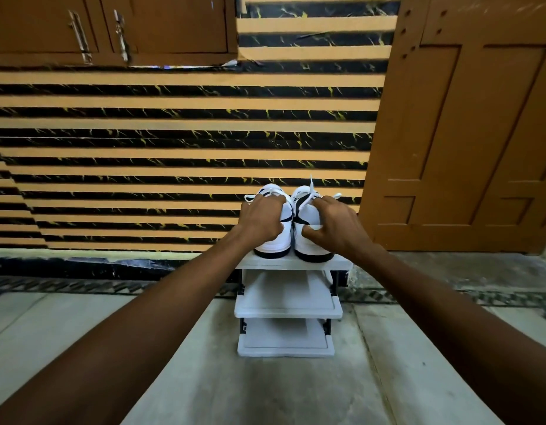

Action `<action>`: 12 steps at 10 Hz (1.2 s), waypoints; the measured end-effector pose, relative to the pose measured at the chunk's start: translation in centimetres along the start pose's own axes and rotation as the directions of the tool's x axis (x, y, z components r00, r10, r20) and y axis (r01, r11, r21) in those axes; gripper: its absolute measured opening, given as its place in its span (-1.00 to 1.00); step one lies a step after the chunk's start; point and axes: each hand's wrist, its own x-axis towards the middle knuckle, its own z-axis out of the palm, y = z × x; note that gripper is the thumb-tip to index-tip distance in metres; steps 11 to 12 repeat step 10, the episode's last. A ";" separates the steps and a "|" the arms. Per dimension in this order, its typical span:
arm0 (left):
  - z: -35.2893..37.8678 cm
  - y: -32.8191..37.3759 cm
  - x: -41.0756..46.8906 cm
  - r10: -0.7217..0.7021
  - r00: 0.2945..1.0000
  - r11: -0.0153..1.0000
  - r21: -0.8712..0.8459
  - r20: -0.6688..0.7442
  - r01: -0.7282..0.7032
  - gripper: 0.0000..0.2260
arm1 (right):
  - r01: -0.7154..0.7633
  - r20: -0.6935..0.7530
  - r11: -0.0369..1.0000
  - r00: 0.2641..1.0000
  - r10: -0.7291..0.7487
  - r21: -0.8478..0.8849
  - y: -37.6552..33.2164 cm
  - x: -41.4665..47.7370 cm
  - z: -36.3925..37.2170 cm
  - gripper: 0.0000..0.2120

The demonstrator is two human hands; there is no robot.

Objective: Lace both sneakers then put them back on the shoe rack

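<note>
A: Gripping both sneakers on the top shelf, one hand each. Left hand point(261, 217) is clamped over the left sneaker point(276, 240), fingers curled down over the collar and tongue area, thumb on the near side.

B: Right side?

A: Right hand point(337, 223) is on the right sneaker point(311, 246). Fingers bent over the top opening, thumb pressed flat against the white heel panel. Closed grasp, not spread.

B: Where do the shoes sit?

A: Side by side, touching, heels toward the camera, soles on the top tier of the shoe rack point(291, 262). Both white with black soles and black trim.

B: Laces?

A: White laces point(312, 187) stick up and out past the fingers on the right shoe; a loop shows at the far left of the left shoe. Can't tell whether they're tied.

B: Rack details?

A: Grey-white, three tiers visible, two lower ones bare. Stands on a grey floor point(204, 378) against a wall with orange and black stripes point(173, 142). Brown door point(467, 133) to the right, brown cabinet point(112, 26) at upper left.
</note>
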 end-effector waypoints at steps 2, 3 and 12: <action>-0.4 0.5 -1.8 -0.015 0.989 0.990 -0.143 -0.146 -0.006 -0.53 | -0.044 -0.013 0.999 0.999 0.043 -0.029 -0.6 -1.4 -2.0 -0.50; -1.1 1.1 -4.5 -0.040 0.949 0.931 -0.357 -0.312 -0.078 -0.64 | -0.031 -0.147 0.999 0.988 0.037 0.043 -1.5 -3.5 -3.1 -0.65; -6.3 0.5 -2.4 -0.225 0.965 0.580 -0.815 -0.133 0.023 -0.94 | -0.225 0.020 0.737 0.961 0.276 0.637 -1.5 -0.8 -7.9 -0.96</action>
